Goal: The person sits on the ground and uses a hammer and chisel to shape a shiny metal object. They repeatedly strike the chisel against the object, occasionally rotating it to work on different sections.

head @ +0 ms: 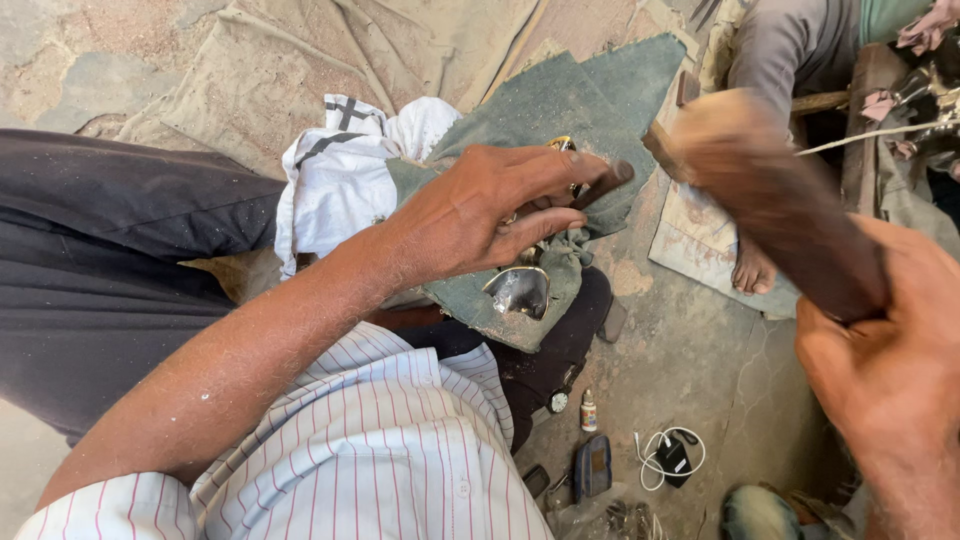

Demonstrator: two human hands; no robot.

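Over the lap, the left hand (480, 215) is pinching a short dark punch (605, 184) between clamped fingers to steady it on the shiny metal piece (518, 291) cushioned by green cloth (560, 100), while the right hand (885, 350) is gripping a raised wooden mallet (760, 190).

left hand (480, 215) pins punch (603, 185) | right hand (885, 370) grips mallet (770, 190)

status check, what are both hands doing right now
Left hand pinching a thin dark tool against the green cloth. Right hand gripping a wooden mallet, raised and blurred. Shiny metal piece in the cloth; nothing between.
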